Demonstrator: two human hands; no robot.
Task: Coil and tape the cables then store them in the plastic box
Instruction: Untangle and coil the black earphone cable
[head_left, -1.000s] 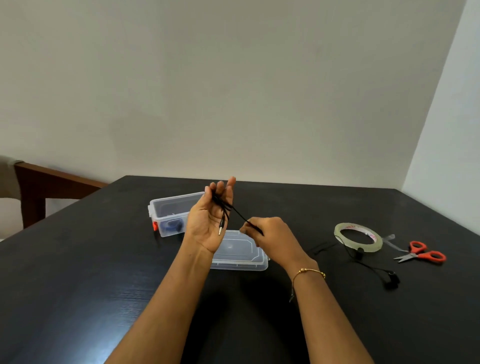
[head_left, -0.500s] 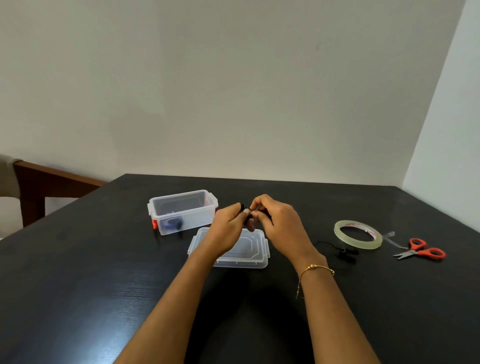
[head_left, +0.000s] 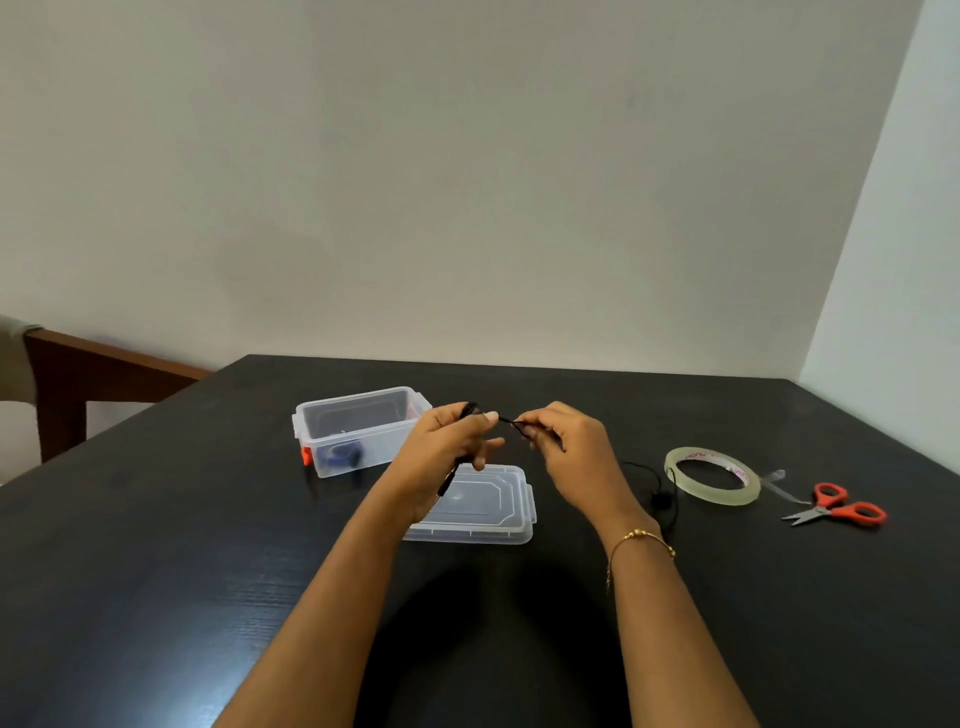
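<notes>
A thin black cable (head_left: 508, 422) is wound around my left hand (head_left: 447, 451), which is closed on the loops above the box lid. My right hand (head_left: 571, 453) pinches the same cable just to the right, with a short taut stretch between the two hands. The rest of the cable trails down to the table at the right (head_left: 658, 493). The clear plastic box (head_left: 363, 431) stands open behind my left hand, with a blue coiled cable (head_left: 340, 457) inside. Its lid (head_left: 488, 506) lies flat under my hands.
A roll of clear tape (head_left: 712, 475) lies at the right with a loose end, and red-handled scissors (head_left: 836, 512) lie beyond it. The table (head_left: 156, 545) is black. A wooden chair (head_left: 67, 374) stands past the left edge.
My left hand turned from palm-up with spread fingers to closed over the cable loops. My right hand came in to meet it, then drew slightly apart, pulling more cable off the table.
</notes>
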